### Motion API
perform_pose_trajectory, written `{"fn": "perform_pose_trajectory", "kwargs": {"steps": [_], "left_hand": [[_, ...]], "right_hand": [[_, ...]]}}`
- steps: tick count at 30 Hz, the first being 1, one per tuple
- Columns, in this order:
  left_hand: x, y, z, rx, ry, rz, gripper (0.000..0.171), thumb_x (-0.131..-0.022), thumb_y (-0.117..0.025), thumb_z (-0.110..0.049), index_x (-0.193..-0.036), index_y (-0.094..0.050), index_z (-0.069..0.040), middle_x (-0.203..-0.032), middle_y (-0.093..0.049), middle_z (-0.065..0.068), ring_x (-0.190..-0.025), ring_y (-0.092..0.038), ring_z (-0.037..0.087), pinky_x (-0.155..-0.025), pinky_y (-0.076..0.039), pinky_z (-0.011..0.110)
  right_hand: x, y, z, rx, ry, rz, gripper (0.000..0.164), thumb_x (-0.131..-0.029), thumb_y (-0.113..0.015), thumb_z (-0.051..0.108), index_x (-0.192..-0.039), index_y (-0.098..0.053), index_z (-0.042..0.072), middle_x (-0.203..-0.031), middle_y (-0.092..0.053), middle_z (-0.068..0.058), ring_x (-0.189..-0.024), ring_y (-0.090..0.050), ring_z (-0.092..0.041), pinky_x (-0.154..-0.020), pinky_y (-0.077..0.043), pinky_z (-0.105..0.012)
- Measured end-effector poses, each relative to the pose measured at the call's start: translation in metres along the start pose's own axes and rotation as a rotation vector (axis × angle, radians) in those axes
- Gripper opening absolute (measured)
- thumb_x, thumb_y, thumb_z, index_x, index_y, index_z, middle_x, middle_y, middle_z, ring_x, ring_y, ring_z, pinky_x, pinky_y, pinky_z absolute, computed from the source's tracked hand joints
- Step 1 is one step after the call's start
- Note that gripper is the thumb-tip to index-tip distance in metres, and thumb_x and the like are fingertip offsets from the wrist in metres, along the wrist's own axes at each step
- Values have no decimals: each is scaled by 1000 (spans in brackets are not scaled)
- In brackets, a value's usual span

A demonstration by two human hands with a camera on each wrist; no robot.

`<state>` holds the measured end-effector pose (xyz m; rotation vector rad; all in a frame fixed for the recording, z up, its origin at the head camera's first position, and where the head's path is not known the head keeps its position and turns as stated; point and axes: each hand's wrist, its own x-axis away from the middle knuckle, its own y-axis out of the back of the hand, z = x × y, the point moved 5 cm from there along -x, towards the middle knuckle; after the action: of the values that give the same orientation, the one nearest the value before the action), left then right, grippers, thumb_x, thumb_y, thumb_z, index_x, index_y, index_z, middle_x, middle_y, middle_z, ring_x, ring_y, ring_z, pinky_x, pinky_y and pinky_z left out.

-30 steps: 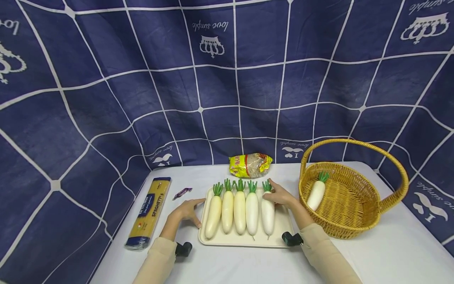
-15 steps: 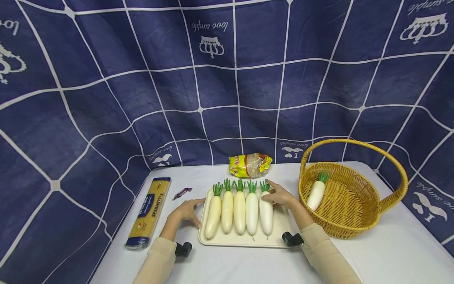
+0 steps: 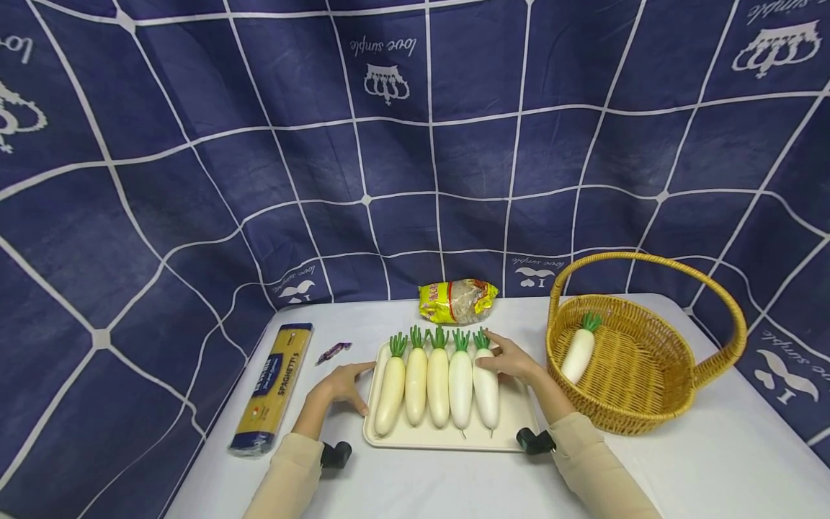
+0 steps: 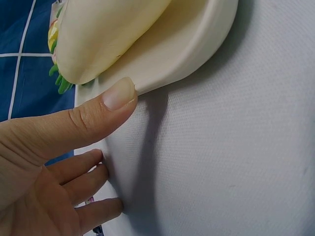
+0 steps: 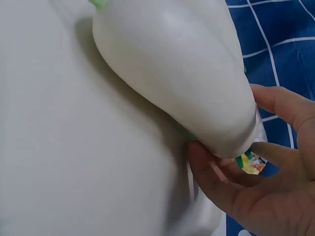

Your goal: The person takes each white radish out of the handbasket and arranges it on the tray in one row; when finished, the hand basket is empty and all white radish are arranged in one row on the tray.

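Note:
A cream tray (image 3: 512,438) holds several white radishes with green tops, side by side. At the right end of the row lies one white radish (image 3: 487,396). My right hand (image 3: 512,358) grips it near its leafy end, the thumb on one side and curled fingers on the other, as the right wrist view shows on the radish (image 5: 172,64). My left hand (image 3: 338,384) is at the tray's left side, its thumb at the rim in the left wrist view. Its other fingers are spread and hold nothing. A pale radish (image 4: 106,34) lies just inside that edge.
A wicker basket (image 3: 674,393) with a tall handle stands at the right, one radish (image 3: 579,357) inside. A spaghetti pack (image 3: 275,389) lies at the left, beside a small purple wrapper (image 3: 333,353). Behind the tray is a yellow food bag (image 3: 458,301). Blue cloth (image 3: 415,166) hangs behind.
The rightmost radish has shifted slightly left with my right hand and now lies closer to the radish beside it. My left hand has stayed in place.

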<state>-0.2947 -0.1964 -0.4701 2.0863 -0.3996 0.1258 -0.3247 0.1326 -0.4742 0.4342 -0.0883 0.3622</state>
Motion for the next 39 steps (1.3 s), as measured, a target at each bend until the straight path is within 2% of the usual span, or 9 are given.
{"fn": "perform_pose_trajectory", "kwargs": {"steps": [4,10,16,22,28,33,39], "left_hand": [[1,0,-1,-5,-13,3,100,-46,-91,-9,-137,-49,-8,-125,-56,27,-117,-51,43,-99,-40,58],[2,1,-4,-9,-14,3,99,-46,-91,-9,-136,-49,-8,-124,-56,27,-117,-52,42,-99,-40,58],[1,0,-3,-13,-7,5,99,-47,-90,-10,-137,-49,-8,-125,-56,26,-117,-51,42,-99,-39,58],[2,0,-4,-21,-21,0,98,-47,-90,-8,-136,-50,-7,-124,-56,27,-116,-52,43,-99,-40,58],[2,0,-3,-6,-8,4,98,-47,-90,-9,-136,-49,-8,-125,-56,27,-117,-51,43,-99,-39,58],[3,2,-5,-14,-11,3,97,-47,-90,-8,-136,-50,-8,-125,-56,27,-117,-51,43,-99,-40,59],[3,2,-4,-18,-8,5,98,-47,-90,-8,-136,-49,-8,-125,-56,27,-117,-51,43,-99,-39,59]], "right_hand": [[1,1,2,45,1,-13,78,-84,-66,17,-146,-24,-3,-115,-54,-34,-95,-60,-35,-76,-55,-45],[2,4,1,89,19,-24,76,-83,-67,18,-144,-27,-4,-116,-54,-33,-100,-58,-36,-77,-55,-42],[5,7,1,80,36,-17,78,-83,-68,17,-144,-26,-6,-114,-55,-33,-98,-58,-37,-73,-56,-42],[12,16,12,177,74,-34,75,-82,-68,18,-142,-29,-7,-114,-53,-36,-93,-60,-38,-69,-57,-42],[24,32,36,314,183,-28,72,-84,-66,18,-138,-31,-13,-116,-51,-40,-98,-60,-46,-78,-55,-45],[34,51,54,293,209,6,72,-86,-65,18,-140,-28,-11,-119,-49,-39,-99,-60,-46,-84,-53,-48],[48,81,71,301,205,35,72,-88,-64,23,-143,-28,-7,-121,-51,-34,-105,-58,-45,-80,-54,-45]]}}
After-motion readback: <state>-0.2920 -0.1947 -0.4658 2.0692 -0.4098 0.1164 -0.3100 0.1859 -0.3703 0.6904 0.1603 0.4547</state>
